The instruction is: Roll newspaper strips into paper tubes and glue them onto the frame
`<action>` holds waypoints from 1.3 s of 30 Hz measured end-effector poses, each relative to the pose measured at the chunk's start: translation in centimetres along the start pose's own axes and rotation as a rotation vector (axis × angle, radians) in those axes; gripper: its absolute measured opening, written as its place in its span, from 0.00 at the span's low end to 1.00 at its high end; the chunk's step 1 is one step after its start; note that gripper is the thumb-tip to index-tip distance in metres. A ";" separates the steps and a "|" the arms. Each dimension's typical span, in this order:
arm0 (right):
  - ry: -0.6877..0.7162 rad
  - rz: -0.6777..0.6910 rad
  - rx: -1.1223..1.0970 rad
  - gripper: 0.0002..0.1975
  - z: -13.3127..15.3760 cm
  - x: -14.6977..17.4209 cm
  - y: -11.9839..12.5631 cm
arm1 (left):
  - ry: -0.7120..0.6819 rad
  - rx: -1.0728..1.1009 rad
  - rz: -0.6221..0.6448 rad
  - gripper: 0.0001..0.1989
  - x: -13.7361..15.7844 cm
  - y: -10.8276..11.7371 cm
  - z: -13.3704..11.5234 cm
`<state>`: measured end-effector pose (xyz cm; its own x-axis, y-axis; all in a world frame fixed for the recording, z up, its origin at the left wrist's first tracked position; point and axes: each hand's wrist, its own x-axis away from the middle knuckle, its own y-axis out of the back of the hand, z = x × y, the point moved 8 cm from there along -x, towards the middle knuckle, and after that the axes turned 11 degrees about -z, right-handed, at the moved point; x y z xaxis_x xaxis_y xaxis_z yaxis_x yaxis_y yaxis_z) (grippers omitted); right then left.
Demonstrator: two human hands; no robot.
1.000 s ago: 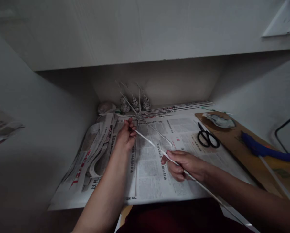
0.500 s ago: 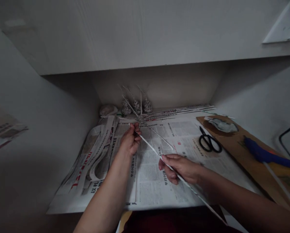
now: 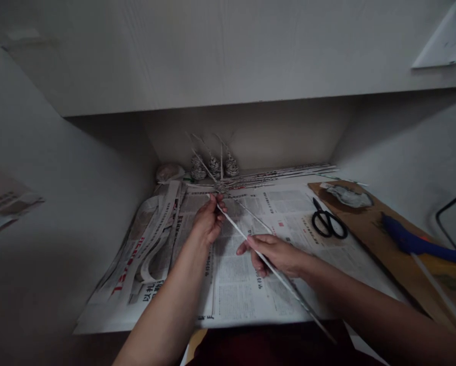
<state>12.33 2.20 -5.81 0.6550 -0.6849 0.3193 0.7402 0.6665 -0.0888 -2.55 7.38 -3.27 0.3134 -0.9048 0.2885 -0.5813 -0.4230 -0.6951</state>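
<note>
A long, thin rolled-newspaper stick [image 3: 271, 271] slants from my left hand down to the lower right. My left hand [image 3: 208, 219] is closed around its upper end, beside a small woven paper piece [image 3: 220, 186] with sticks spreading out from it. Whether those fingers also grip the woven piece is hard to see. Farther down the stick, my right hand [image 3: 275, 252] pinches it between thumb and fingers, with one finger extended to the left. One spoke of the woven piece [image 3: 255, 217] points toward my right hand.
Newspaper [image 3: 235, 300] covers the table. Paper strips [image 3: 157, 244] lie at left, black scissors [image 3: 329, 223] at right. A blue glue gun [image 3: 414, 243] and a crumpled clear lump [image 3: 347, 195] rest on brown board. Behind stand three woven paper cones [image 3: 214, 166] and a bundle of paper sticks [image 3: 284, 174].
My right hand has shifted a little left and up along with the stick, whose lower end has swung left. My left hand has barely moved.
</note>
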 end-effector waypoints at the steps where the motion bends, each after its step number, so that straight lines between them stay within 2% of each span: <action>1: 0.043 -0.050 0.050 0.21 0.3 -0.3 0.3 | -0.003 -0.002 -0.002 0.11 0.0 0.0 0.0; 3: 0.087 -0.090 0.051 0.19 0.6 -0.7 0.4 | -0.003 0.010 0.000 0.11 -0.1 0.0 0.0; 6: 0.000 0.055 -0.169 0.20 -0.1 -0.7 -0.8 | 0.018 0.042 0.016 0.12 0.0 -0.1 0.0; 8: -0.043 0.130 -0.237 0.21 -0.3 -0.5 -1.5 | 0.041 0.044 0.030 0.12 0.1 -0.3 0.3; 10: 0.011 0.067 -0.151 0.21 0.1 -0.8 -1.1 | 0.034 0.021 0.035 0.12 0.2 -0.4 0.6; 13: 0.165 -0.160 0.091 0.20 1.6 -1.6 0.3 | 0.006 -0.057 0.044 0.09 0.5 -0.6 0.8; 15: 0.197 -0.236 0.114 0.19 2.2 -2.0 0.8 | 0.018 -0.093 0.058 0.08 0.7 -0.7 0.9; 17: 0.126 -0.156 -0.066 0.19 1.7 -2.2 0.3 | 0.041 -0.081 0.079 0.07 0.9 -1.0 1.0; 20: -0.021 0.108 -0.366 0.17 0.7 -1.9 -1.3 | 0.086 -0.021 0.140 0.07 1.2 -1.5 1.1; 22: -0.031 0.154 -0.368 0.18 0.5 -1.7 -1.4 | 0.095 -0.008 0.160 0.07 1.3 -1.6 1.2; 24: 0.061 0.023 -0.183 0.19 0.9 -1.9 -0.3 | 0.072 -0.018 0.145 0.07 1.2 -1.6 1.2; 27: 0.356 -0.308 0.272 0.17 3.5 -1.5 1.8 | 0.044 -0.047 0.113 0.07 1.0 -1.3 1.2; 29: 0.476 -0.412 0.447 0.15 4.9 -1.1 2.0 | 0.042 -0.054 0.098 0.07 1.0 -1.2 1.2; 31: 0.406 -0.352 0.351 0.16 4.5 -1.4 1.8 | 0.047 -0.043 0.092 0.07 1.0 -1.2 1.2; 34: 0.135 -0.070 -0.092 0.15 2.0 -2.0 0.3 | 0.082 -0.024 0.116 0.07 1.2 -1.5 1.3; 36: 0.030 0.070 -0.274 0.15 1.2 -1.9 -0.6 | 0.105 -0.025 0.128 0.07 1.4 -1.6 1.6; 37: 0.020 0.089 -0.281 0.16 1.0 -1.9 -0.6 | 0.107 -0.030 0.125 0.07 1.4 -1.6 1.8; 39: 0.089 0.005 -0.140 0.19 1.2 -2.3 0.2 | 0.102 -0.052 0.113 0.07 1.3 -1.5 2.0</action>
<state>10.75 4.28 -5.39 0.6652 -0.7090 0.2341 0.7466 0.6268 -0.2232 0.26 6.98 -3.21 0.1677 -0.9459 0.2776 -0.6471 -0.3181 -0.6929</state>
